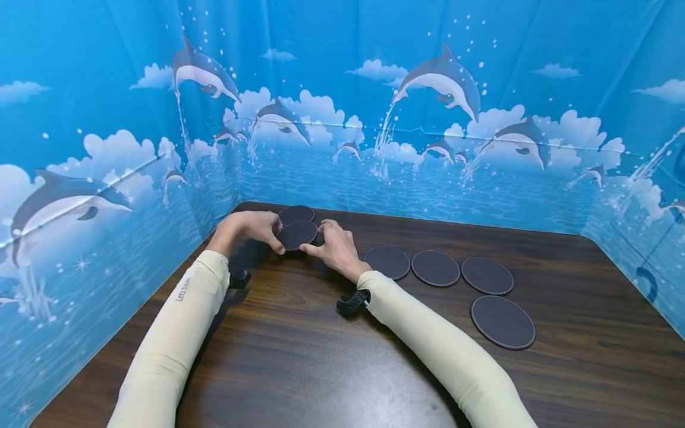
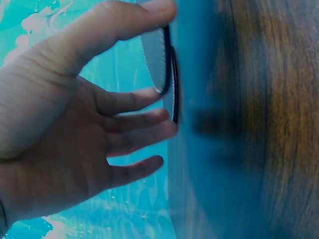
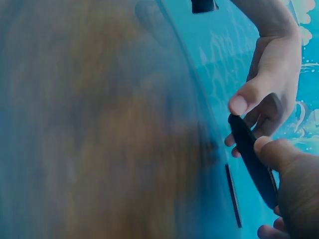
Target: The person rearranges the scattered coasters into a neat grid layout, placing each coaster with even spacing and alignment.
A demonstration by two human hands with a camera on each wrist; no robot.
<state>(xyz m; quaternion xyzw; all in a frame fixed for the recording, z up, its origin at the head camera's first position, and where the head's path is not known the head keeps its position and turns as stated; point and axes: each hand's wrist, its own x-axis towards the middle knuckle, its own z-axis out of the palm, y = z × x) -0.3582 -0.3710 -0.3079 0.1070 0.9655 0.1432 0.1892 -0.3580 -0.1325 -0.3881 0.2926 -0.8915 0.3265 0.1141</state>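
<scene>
A round dark coaster (image 1: 297, 236) with a stitched rim is between my two hands at the back left of the table. My left hand (image 1: 258, 228) holds its left edge between thumb and fingers; in the left wrist view the other fingers of that hand (image 2: 60, 124) spread below it. My right hand (image 1: 338, 247) pinches the opposite edge, thumb on the near side. Seen from the right wrist, the held coaster (image 3: 253, 162) is tilted and raised off the tabletop. Just behind it lies a second coaster (image 1: 296, 213), partly covered by the held one.
Several matching coasters lie to the right: a row with a left one (image 1: 393, 263), a middle one (image 1: 436, 268) and a right one (image 1: 487, 275), plus another (image 1: 503, 321) nearer the front. A dolphin-print curtain (image 1: 342, 107) stands around the brown wooden table (image 1: 299, 362).
</scene>
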